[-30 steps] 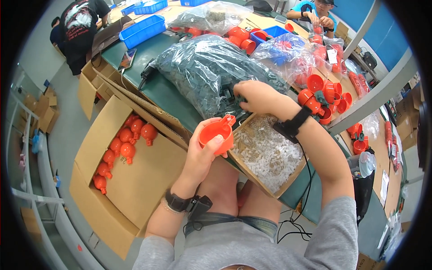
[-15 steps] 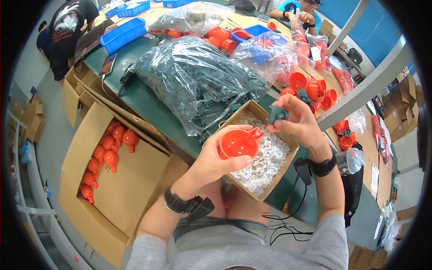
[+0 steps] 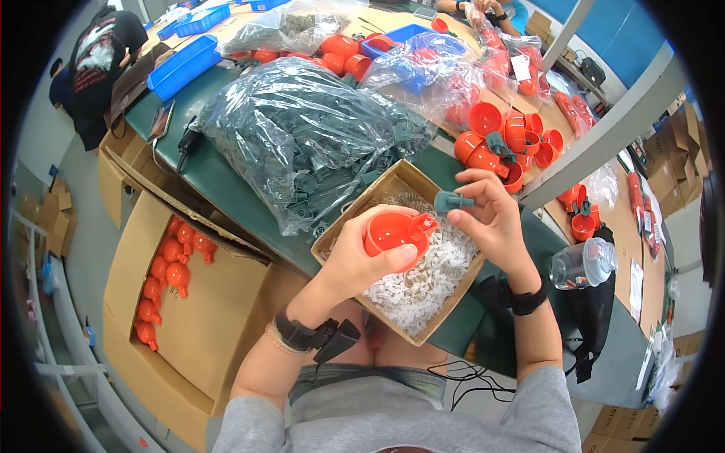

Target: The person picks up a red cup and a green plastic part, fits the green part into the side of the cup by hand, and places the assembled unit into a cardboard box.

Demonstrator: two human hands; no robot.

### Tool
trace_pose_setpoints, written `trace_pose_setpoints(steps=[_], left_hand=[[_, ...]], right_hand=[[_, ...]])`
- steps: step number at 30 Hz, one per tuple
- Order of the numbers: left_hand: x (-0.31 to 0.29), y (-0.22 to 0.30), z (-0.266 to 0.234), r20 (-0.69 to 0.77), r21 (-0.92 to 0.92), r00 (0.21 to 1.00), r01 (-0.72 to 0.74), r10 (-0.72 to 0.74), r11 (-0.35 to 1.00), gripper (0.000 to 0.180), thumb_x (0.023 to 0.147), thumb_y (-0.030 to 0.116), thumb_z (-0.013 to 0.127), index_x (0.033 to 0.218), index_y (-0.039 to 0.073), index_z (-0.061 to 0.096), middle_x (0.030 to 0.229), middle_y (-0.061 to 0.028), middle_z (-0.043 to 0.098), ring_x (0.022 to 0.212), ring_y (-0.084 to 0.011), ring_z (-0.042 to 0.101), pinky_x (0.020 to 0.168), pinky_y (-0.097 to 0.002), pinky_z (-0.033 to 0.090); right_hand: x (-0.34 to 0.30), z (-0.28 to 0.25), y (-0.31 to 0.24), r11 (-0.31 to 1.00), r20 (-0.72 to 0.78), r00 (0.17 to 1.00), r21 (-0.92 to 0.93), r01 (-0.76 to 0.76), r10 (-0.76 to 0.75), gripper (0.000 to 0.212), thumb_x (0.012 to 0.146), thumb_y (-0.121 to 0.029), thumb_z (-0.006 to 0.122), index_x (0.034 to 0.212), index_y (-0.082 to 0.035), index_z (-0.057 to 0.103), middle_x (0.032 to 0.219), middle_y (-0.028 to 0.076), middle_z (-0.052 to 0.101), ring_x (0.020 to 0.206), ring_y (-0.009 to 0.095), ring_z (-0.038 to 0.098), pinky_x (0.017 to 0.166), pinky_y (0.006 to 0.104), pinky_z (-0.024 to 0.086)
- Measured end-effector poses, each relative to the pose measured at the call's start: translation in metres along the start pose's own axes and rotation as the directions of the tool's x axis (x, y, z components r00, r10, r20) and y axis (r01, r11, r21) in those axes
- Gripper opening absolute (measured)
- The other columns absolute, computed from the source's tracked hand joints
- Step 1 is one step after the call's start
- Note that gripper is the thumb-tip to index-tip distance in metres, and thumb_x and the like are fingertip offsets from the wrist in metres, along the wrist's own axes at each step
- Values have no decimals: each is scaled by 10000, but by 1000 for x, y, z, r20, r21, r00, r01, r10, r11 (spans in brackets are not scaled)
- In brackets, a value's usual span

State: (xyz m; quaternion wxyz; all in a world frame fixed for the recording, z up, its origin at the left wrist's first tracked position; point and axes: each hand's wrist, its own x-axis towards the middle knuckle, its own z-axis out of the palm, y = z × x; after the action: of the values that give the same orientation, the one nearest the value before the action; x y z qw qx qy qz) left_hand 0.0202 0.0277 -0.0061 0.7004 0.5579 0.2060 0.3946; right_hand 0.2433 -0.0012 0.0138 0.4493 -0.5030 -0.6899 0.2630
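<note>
Left hand (image 3: 353,260) grips the red plastic cup (image 3: 387,232), right hand (image 3: 495,225) pinches the dark-green fitting (image 3: 448,201) at its two o'clock; squaring fitting to spout (image 3: 423,223) is advised.

Your left hand (image 3: 349,260) grips a red cup (image 3: 388,231), its nozzle (image 3: 423,222) toward your right hand (image 3: 492,225), which pinches a green part (image 3: 448,201) above a box (image 3: 386,324) of white scraps (image 3: 411,302); beyond lies a bag (image 3: 260,113) of green pieces (image 3: 306,183), and on your left a carton (image 3: 219,317) holds red pieces (image 3: 178,276)
</note>
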Motion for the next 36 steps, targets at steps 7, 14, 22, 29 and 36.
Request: trace_pose_setpoints(steps=[7, 14, 22, 29, 36], left_hand=[[1, -3, 0, 8, 32, 1000, 17, -17, 999, 519, 712, 256, 724, 1113, -14, 534, 1020, -72, 596, 927, -114, 566, 811, -263, 464], [1, 0, 1, -14, 21, 1000, 14, -14, 1000, 514, 707, 237, 730, 1112, -13, 535, 1005, -69, 601, 927, -110, 567, 813, -264, 464], [-1, 1, 1, -18, 61, 1000, 9, -8, 998, 501, 706, 216, 729, 1104, -18, 537, 999, -75, 607, 916, -112, 573, 810, -266, 465], [-2, 2, 3, -28, 47, 1000, 8, -6, 999, 513, 698, 220, 730, 1108, -19, 537, 994, -76, 611, 910, -116, 577, 809, -266, 465], [-4, 1, 4, -43, 72, 999, 33, -30, 997, 538, 688, 234, 736, 1113, -26, 533, 990, -83, 615, 912, -121, 579, 808, -266, 464]], right_hand=[[1, 13, -17, 719, 113, 961, 643, -263, 250, 453, 885, -134, 581, 1300, -30, 433, 1034, 58, 586, 921, 100, 562, 799, 260, 464], [-5, 23, 0, 759, 132, 962, 591, -271, 240, 298, 876, -129, 599, 1151, -19, 569, 877, -24, 589, 753, 23, 471, 676, 185, 386], [-5, 23, 5, 764, 146, 957, 576, -289, 251, 285, 876, -139, 601, 1129, -12, 572, 837, -38, 562, 723, 16, 440, 634, 177, 358], [-5, 24, 1, 801, 142, 970, 547, -242, 196, 274, 892, -118, 573, 1142, -7, 560, 850, -22, 570, 718, 16, 444, 627, 180, 361], [-7, 24, -2, 796, 164, 961, 538, -277, 223, 279, 898, -116, 561, 1151, -1, 550, 899, 3, 599, 797, 36, 513, 695, 184, 407]])
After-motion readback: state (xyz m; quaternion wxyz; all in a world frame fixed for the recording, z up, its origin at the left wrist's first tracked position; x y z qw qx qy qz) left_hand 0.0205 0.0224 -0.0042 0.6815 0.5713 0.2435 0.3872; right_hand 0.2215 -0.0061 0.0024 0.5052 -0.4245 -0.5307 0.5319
